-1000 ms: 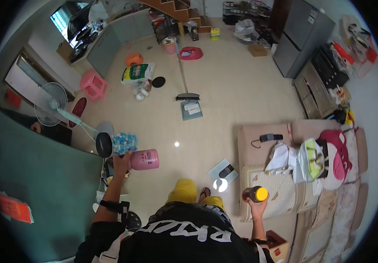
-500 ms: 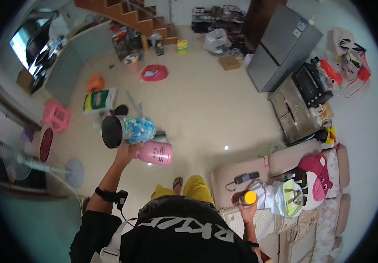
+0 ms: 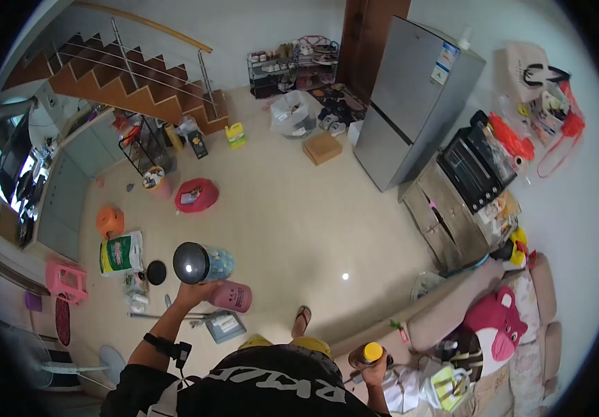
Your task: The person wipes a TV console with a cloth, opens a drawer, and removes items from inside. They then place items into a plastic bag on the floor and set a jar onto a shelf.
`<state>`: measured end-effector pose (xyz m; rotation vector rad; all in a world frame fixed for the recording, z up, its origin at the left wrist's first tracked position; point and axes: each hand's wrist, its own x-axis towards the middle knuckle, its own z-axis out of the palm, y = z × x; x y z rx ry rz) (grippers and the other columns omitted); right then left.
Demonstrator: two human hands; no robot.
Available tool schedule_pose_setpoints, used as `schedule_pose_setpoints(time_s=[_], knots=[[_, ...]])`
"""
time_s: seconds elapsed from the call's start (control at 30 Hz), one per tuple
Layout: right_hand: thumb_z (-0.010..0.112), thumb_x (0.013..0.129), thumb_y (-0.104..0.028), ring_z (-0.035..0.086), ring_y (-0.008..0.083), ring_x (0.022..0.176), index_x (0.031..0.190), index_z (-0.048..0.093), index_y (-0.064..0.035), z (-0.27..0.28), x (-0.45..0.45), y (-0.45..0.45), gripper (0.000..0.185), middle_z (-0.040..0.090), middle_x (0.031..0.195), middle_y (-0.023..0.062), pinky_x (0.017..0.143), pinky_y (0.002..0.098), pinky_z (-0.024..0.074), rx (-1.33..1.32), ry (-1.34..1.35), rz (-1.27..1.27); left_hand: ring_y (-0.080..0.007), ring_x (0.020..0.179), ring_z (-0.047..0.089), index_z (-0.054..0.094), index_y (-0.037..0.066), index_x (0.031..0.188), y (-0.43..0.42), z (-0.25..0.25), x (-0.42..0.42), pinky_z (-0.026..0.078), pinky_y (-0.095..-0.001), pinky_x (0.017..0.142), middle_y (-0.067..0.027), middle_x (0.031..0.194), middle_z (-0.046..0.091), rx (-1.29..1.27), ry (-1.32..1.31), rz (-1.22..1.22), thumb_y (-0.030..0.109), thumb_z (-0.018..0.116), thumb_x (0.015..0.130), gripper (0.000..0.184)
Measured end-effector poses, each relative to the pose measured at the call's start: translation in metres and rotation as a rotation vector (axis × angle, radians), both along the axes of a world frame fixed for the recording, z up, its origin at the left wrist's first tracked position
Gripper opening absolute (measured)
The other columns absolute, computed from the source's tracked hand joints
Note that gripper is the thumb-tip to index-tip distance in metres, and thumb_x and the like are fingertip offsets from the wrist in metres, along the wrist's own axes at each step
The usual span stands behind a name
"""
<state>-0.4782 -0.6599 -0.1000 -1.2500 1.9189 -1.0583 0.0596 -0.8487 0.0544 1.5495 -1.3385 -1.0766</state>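
Observation:
My left hand (image 3: pixel 195 295) is closed around a clear jar of blue and white pieces (image 3: pixel 221 265) with a dark, shiny lid. A pink bottle (image 3: pixel 232 297) with small dark print sits against the same hand, below the jar, and appears gripped along with it. Both are held up in front of me, tilted sideways. At lower right, my right hand (image 3: pixel 377 374) is wrapped around a small container with a yellow lid (image 3: pixel 372 352); most of its body is hidden by the fingers.
A dustpan (image 3: pixel 225 326) lies on the floor below the pink bottle. The sofa (image 3: pixel 438 323) is on my right, with a pink plush toy (image 3: pixel 499 323). Ahead are a red basin (image 3: pixel 197 195), a cardboard box (image 3: pixel 322 149) and the fridge (image 3: pixel 410 97). A fan (image 3: pixel 70 368) stands left.
My view has lifted and turned, showing more of the stairs, shoe rack and fridge. A sandalled foot now shows further forward. Both hands keep their holds.

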Motion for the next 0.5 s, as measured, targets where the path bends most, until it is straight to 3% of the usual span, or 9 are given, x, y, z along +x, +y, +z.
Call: schedule_pose_setpoints(time_s=[0.03, 0.1, 0.13, 0.2, 0.3, 0.37, 0.4, 0.43, 0.5], knots=[[0.082, 0.061, -0.005, 0.061, 0.0237, 0.102, 0.123, 0.047, -0.005, -0.003, -0.003, -0.031, 0.072, 0.061, 0.11, 0.0104, 0.094, 0.0357, 0.0488, -0.001, -0.117, 0.015, -0.0158, 0.101, 0.064, 0.062, 0.002, 0.121, -0.031, -0.003, 0.006, 0.053, -0.032, 0.089, -0.0065, 0.112, 0.069, 0.008, -0.001, 0.015, 0.012, 0.081, 0.077, 0.049], [0.084, 0.061, -0.006, 0.06, 0.0239, 0.104, 0.125, 0.046, -0.0045, -0.02, -0.013, -0.09, 0.074, 0.059, 0.112, 0.0109, 0.095, 0.036, 0.0481, -0.019, -0.05, 0.094, -0.0171, 0.103, 0.065, 0.063, 0.002, 0.121, -0.072, -0.021, 0.028, 0.053, -0.0329, 0.089, -0.0075, 0.113, 0.069, -0.002, -0.165, 0.008, 0.012, 0.081, 0.077, 0.048], [0.084, 0.061, -0.006, 0.06, 0.0239, 0.104, 0.125, 0.046, -0.0045, -0.017, -0.015, -0.12, 0.074, 0.059, 0.112, 0.0109, 0.095, 0.036, 0.0481, -0.008, -0.047, 0.13, -0.0175, 0.102, 0.065, 0.064, 0.003, 0.119, -0.088, -0.023, 0.033, 0.054, -0.0339, 0.088, -0.0075, 0.112, 0.069, 0.012, -0.038, 0.073, 0.014, 0.081, 0.077, 0.047], [0.086, 0.06, -0.008, 0.06, 0.0237, 0.104, 0.126, 0.044, -0.0051, -0.013, -0.017, -0.181, 0.078, 0.059, 0.112, 0.0105, 0.095, 0.0369, 0.0487, -0.011, -0.024, 0.115, -0.0174, 0.1, 0.066, 0.064, 0.003, 0.119, -0.12, -0.031, 0.049, 0.054, -0.0342, 0.088, -0.0077, 0.11, 0.069, 0.001, -0.028, 0.119, 0.015, 0.081, 0.077, 0.048], [0.089, 0.059, -0.01, 0.059, 0.0235, 0.104, 0.128, 0.043, -0.0056, 0.004, -0.007, -0.282, 0.083, 0.058, 0.111, 0.0102, 0.094, 0.0379, 0.0492, -0.027, -0.004, 0.138, -0.0219, 0.095, 0.069, 0.064, 0.005, 0.12, -0.166, -0.051, 0.09, 0.056, -0.0363, 0.084, -0.0127, 0.106, 0.072, 0.034, -0.134, 0.162, 0.025, 0.084, 0.072, 0.056], [0.088, 0.052, -0.006, 0.058, 0.0249, 0.108, 0.129, 0.042, -0.0048, 0.036, 0.015, -0.347, 0.089, 0.058, 0.115, 0.0108, 0.097, 0.0401, 0.0481, 0.046, -0.065, 0.106, -0.0316, 0.094, 0.07, 0.066, 0.01, 0.119, -0.206, -0.03, 0.11, 0.056, -0.0393, 0.082, -0.0165, 0.106, 0.072, 0.166, -0.361, 0.093, 0.035, 0.086, 0.067, 0.062], [0.089, 0.051, -0.008, 0.058, 0.0248, 0.108, 0.129, 0.043, -0.0051, 0.036, 0.018, -0.374, 0.091, 0.058, 0.116, 0.0117, 0.097, 0.0398, 0.0481, 0.031, -0.062, 0.099, -0.0373, 0.097, 0.068, 0.061, 0.017, 0.126, -0.225, -0.042, 0.135, 0.056, -0.0439, 0.083, -0.016, 0.108, 0.071, 0.097, -0.512, 0.004, 0.041, 0.085, 0.065, 0.07], [0.092, 0.056, -0.012, 0.056, 0.0253, 0.11, 0.132, 0.04, -0.0039, 0.04, 0.03, -0.4, 0.092, 0.054, 0.12, 0.0114, 0.096, 0.0409, 0.0492, 0.028, -0.085, 0.05, -0.0373, 0.097, 0.068, 0.061, 0.017, 0.126, -0.248, -0.035, 0.145, 0.056, -0.0439, 0.083, -0.016, 0.108, 0.071, 0.103, -0.508, 0.019, 0.041, 0.085, 0.065, 0.07], [0.09, 0.06, -0.014, 0.055, 0.0257, 0.112, 0.134, 0.039, -0.0043, 0.037, 0.038, -0.454, 0.091, 0.054, 0.12, 0.0115, 0.099, 0.0414, 0.0473, -0.014, -0.068, 0.076, -0.0375, 0.099, 0.068, 0.05, 0.024, 0.135, -0.298, -0.012, 0.16, 0.055, -0.047, 0.085, -0.0131, 0.108, 0.071, 0.226, -0.846, -0.012, 0.043, 0.083, 0.067, 0.078]])
